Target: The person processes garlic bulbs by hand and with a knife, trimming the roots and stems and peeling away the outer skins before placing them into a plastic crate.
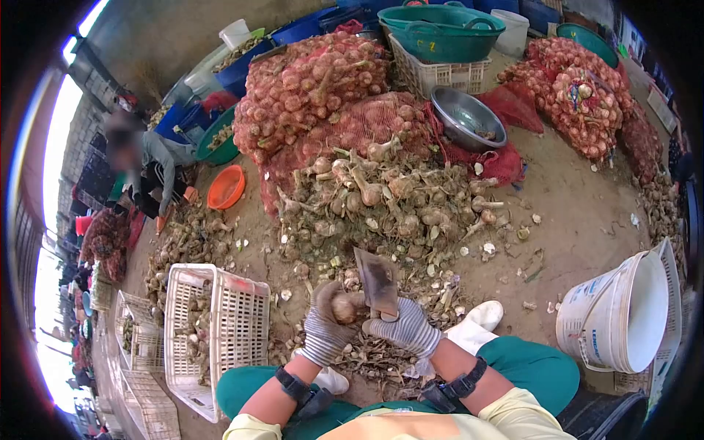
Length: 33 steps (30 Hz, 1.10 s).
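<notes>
My left hand (327,326), in a striped grey glove, is closed around a garlic bulb (343,308). Close beside it, my right hand (402,325) wears a matching glove and grips a broad-bladed knife (377,281) by its handle, the flat blade pointing up and away from me. The garlic's stem side faces the knife. Just beyond both hands lies a heap of garlic bulbs (389,198) with dry stems. Cut stems and leaf scraps (374,359) cover the ground below my hands.
At left, a white plastic crate (242,312) tips on its side. A white bucket (587,315) leans at right. Behind the heap are red mesh sacks of garlic (315,88), a metal bowl (468,121) and green tubs (440,37). Another person (158,158) bends near an orange basin (226,188).
</notes>
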Each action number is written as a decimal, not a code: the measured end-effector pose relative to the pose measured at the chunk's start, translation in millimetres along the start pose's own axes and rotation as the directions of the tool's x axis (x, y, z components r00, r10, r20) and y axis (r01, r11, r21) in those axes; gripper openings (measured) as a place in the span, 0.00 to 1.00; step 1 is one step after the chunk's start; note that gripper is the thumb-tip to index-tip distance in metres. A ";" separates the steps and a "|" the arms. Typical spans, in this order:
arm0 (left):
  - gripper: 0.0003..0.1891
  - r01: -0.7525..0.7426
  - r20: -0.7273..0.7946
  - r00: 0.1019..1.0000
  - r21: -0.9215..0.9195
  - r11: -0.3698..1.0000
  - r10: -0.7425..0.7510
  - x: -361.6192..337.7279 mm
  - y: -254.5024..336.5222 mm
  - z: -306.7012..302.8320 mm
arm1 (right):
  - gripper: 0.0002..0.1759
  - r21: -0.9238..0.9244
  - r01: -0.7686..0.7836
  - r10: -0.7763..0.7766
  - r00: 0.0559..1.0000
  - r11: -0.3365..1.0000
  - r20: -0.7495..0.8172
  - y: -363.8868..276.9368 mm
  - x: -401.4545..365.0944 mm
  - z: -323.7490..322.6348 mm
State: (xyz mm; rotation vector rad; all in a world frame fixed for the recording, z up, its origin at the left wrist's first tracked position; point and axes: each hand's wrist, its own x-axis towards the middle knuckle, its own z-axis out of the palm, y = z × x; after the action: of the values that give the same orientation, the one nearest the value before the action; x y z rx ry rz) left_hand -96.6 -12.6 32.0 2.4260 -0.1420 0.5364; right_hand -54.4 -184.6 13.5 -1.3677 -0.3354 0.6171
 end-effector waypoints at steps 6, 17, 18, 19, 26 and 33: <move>0.27 0.559 0.250 0.751 -0.733 0.387 -0.611 0.1 -3.7 0.8 | 0.10 -0.466 0.046 -0.204 0.934 0.884 -0.294 38.0 1.8 2.9; 0.16 0.677 0.569 0.537 -0.731 -0.084 -0.623 9.7 -18.7 -5.2 | 0.23 -0.734 -0.534 0.604 0.768 0.420 -0.213 140.1 39.8 -29.8; 0.16 0.731 0.518 0.561 -0.676 0.093 -0.645 27.0 -11.9 -20.5 | 0.27 -0.676 -0.532 0.572 0.796 0.509 -0.196 167.3 29.0 -41.4; 0.16 0.766 0.465 0.584 -0.588 0.262 -0.665 44.2 -5.1 -35.9 | 0.30 -0.611 -0.530 0.549 0.816 0.588 -0.179 187.3 16.9 -48.5; 0.36 0.910 -0.436 0.378 0.011 0.415 -0.817 -0.9 -200.0 -206.4 | 0.30 -0.331 -0.674 0.611 0.739 0.661 -0.283 176.5 29.6 -56.8; 0.25 0.465 -0.155 0.878 0.497 0.732 -0.452 19.9 -239.7 -165.4 | 0.32 -0.295 -0.694 0.650 0.719 0.656 -0.246 207.9 28.7 -37.5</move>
State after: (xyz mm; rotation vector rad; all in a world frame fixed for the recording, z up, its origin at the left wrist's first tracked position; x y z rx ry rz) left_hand -79.8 278.6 21.1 2.8291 0.6980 0.4030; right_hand -54.7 -181.4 -199.6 -1.9061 0.2023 1.1275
